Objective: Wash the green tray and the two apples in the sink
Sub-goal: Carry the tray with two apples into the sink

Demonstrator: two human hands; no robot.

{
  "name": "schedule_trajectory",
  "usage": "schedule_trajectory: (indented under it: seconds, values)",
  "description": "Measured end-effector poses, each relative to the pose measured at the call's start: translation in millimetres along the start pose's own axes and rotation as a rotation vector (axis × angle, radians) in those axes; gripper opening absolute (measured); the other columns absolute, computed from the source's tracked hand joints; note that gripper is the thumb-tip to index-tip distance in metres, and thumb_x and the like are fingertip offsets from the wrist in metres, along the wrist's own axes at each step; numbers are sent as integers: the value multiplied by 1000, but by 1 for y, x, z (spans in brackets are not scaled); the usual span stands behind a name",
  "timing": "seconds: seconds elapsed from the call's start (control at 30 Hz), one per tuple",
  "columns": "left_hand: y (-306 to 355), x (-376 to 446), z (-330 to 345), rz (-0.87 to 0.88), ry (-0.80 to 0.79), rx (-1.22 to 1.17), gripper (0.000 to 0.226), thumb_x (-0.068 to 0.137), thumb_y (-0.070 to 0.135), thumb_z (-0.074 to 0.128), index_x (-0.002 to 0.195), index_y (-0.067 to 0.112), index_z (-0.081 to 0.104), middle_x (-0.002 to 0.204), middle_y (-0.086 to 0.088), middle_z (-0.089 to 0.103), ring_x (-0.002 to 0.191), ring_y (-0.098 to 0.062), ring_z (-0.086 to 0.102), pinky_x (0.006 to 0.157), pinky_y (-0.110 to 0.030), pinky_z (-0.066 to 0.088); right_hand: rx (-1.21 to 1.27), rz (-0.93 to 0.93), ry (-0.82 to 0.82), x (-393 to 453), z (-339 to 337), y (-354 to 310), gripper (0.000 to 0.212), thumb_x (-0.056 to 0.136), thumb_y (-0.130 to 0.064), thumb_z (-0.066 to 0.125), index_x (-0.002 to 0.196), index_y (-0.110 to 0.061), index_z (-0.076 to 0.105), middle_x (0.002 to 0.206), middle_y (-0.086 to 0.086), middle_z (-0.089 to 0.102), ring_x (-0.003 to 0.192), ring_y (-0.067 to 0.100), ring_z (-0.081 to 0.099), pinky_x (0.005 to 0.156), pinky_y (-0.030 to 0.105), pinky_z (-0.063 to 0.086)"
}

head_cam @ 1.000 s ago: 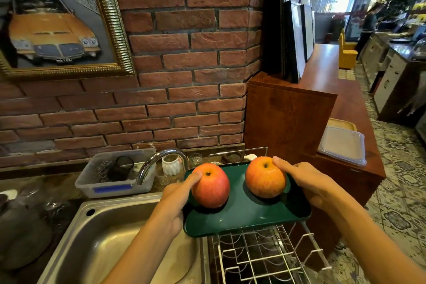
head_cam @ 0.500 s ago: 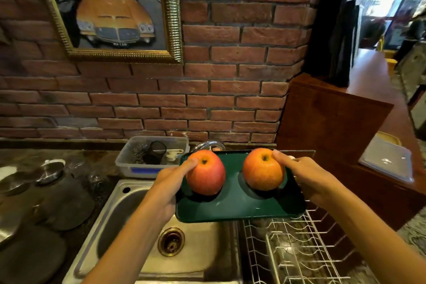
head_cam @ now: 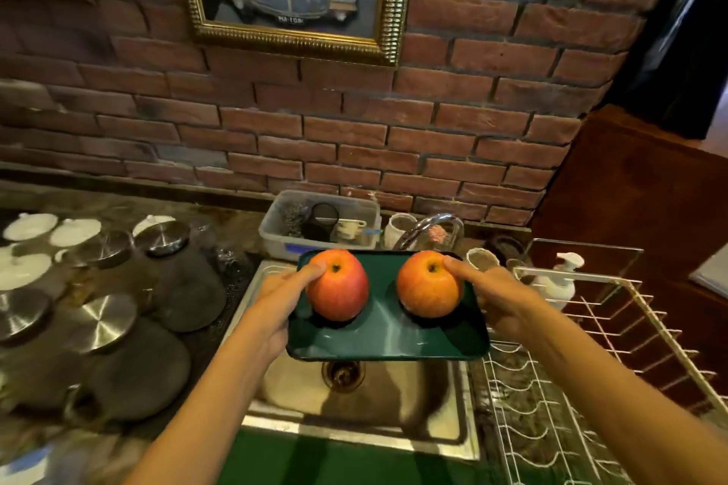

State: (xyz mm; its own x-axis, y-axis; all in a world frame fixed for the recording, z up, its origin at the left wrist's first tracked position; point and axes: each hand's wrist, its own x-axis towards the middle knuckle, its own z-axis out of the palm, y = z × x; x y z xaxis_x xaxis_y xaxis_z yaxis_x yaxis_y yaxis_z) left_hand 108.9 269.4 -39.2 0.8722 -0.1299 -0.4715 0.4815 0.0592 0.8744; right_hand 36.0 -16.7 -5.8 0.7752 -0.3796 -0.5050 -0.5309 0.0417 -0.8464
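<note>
A dark green tray [head_cam: 388,331] hovers level above the steel sink [head_cam: 453,421], held at both short ends. My left hand [head_cam: 275,307] grips its left edge, thumb pressed on the redder left apple [head_cam: 338,287]. My right hand [head_cam: 500,299] grips the right edge, thumb resting on the more orange right apple [head_cam: 427,285]. Both apples stand upright on the tray, stems up. The sink drain [head_cam: 342,372] shows just below the tray's near edge. The curved tap [head_cam: 429,226] rises behind the tray.
A wire dish rack [head_cam: 583,386] stands right of the sink, with a white pump bottle [head_cam: 559,282] beside it. A clear plastic tub [head_cam: 319,224] of scrubbers sits behind the sink. Dark pots with steel lids [head_cam: 102,323] crowd the left counter. A brick wall rises behind.
The tray with both apples has moved left, from over the dish rack to over the sink basin. My view has swung left and down; both hands keep their hold.
</note>
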Motion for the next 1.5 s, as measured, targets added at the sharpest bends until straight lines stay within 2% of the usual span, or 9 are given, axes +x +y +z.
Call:
schedule_trajectory:
  seconds: [0.17,0.23,0.5,0.63,0.8,1.0,1.2,1.3,1.5]
  values:
    - [-28,32,-41,-36,27,14,42,84,35,78,118,12,69,122,-14,67,116,-31,61,103,-48,48,28,112,-14,18,45,28,79,69,-41,85,132,-4,54,135,29,55,116,39,58,83,44,56]
    - [-42,47,-55,-46,2,4,46,83,31,79,122,9,67,124,-16,68,114,-30,62,92,-42,52,71,142,-22,25,59,40,71,76,-35,83,131,-1,55,144,32,46,117,39,57,77,41,56]
    - [-94,98,-88,-100,-15,46,107,45,55,86,139,16,51,123,-4,60,112,-19,57,82,-34,46,106,191,-59,76,88,94,71,76,-31,84,132,0,54,130,23,59,119,39,59,103,52,50]
    - [-117,129,-91,-147,-29,23,94,45,51,87,129,23,52,117,2,60,104,-10,56,74,-28,43,133,184,-49,107,96,118,69,73,-32,86,126,-3,54,118,17,65,104,30,67,77,38,60]
    - [-145,167,-85,-194,-41,14,47,80,26,80,122,21,59,117,-4,64,104,-16,61,75,-29,48,184,218,-14,138,103,148,31,71,-29,86,83,-22,59,85,2,71,76,15,70,50,22,55]
    - [-181,204,-78,-269,-61,39,65,84,22,78,142,14,50,127,-12,65,114,-24,63,85,-35,54,267,256,-19,172,104,188,40,64,-28,86,90,-24,55,75,-3,77,72,9,76,54,21,57]
    - [-208,233,-67,-327,-33,84,83,77,22,82,149,12,41,131,-16,60,117,-29,61,105,-51,49,227,287,17,198,102,229,81,75,-27,84,141,-2,44,118,16,67,99,25,69,74,34,57]
    - [-216,241,-65,-359,-58,76,94,63,31,82,148,17,43,131,-12,60,113,-26,63,89,-41,56,235,286,25,204,102,239,90,61,-36,85,137,-1,51,123,19,67,109,32,67,91,46,57]
    - [-232,254,-59,-413,-67,33,92,53,35,85,137,24,49,115,-7,67,97,-19,68,65,-29,56,260,294,29,218,101,246,78,60,-35,84,128,-8,57,110,14,72,94,26,72,62,27,58]
